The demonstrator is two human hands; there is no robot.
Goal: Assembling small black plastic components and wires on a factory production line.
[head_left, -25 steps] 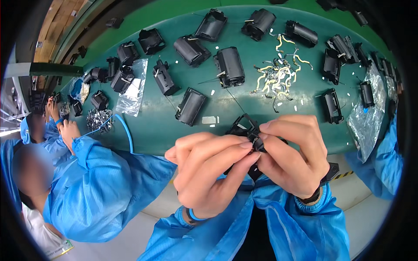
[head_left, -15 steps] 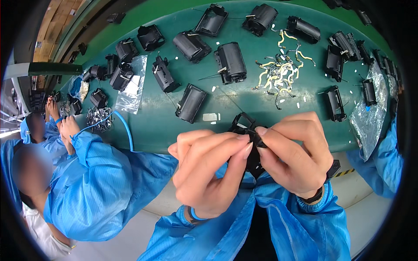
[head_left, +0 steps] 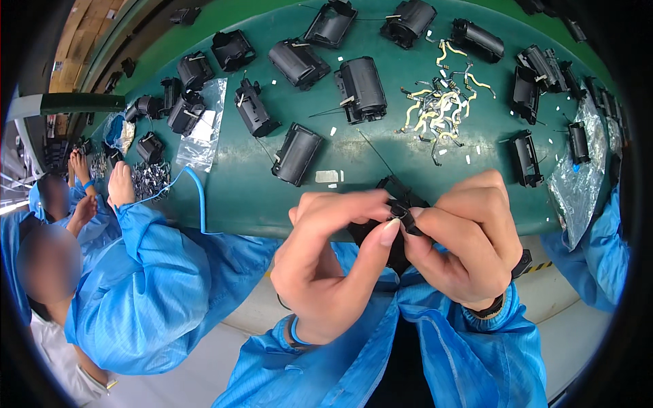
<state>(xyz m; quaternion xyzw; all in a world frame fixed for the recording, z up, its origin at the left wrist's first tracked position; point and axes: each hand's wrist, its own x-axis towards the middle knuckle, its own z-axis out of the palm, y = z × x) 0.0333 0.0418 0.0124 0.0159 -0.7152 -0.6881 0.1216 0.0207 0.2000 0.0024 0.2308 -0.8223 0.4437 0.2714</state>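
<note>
Both my hands are at the table's near edge around a black plastic housing with a thin wire sticking up from it. My right hand pinches its near end between thumb and fingertips. My left hand is curled at the other side, with the thumb tip against the part and the index finger arched over it. Its other fingers are folded, and the fingertips partly hide the piece. Just beyond lies a similar black housing, on its side.
More black housings are spread over the green table. A heap of yellow-and-black wire leads lies at the back right. Clear plastic bags rest at both sides. At left sits a co-worker in a blue smock, with a blue cord alongside.
My left thumb and index finger have moved apart, and that index finger has lifted. The housing has tilted slightly, showing more of its top. The co-worker's hand at left has risen.
</note>
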